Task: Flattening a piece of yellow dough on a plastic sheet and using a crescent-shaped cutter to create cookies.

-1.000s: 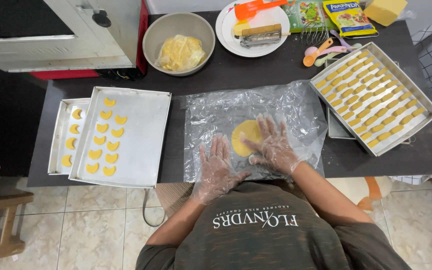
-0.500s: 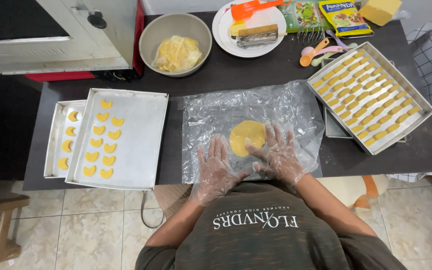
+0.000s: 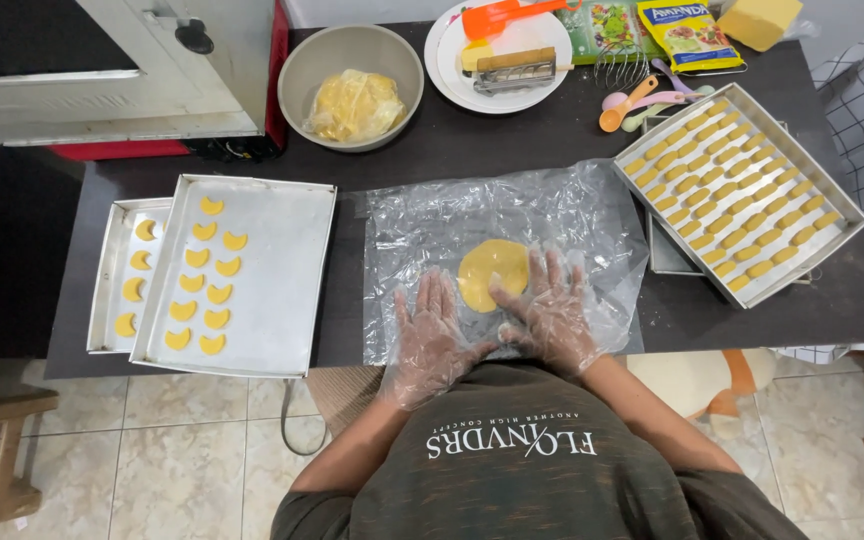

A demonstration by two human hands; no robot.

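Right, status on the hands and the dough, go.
Left hand flat on plastic sheet. Right hand open, fingertips on yellow dough disc. Nothing in the way.

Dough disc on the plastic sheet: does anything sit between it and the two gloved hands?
Nothing visible. The left hand lies flat on the plastic sheet just left of the yellow dough disc; the right hand rests at its lower right edge, fingertips about touching it. Both hands wear clear gloves. Whether plastic also covers the dough cannot be told.
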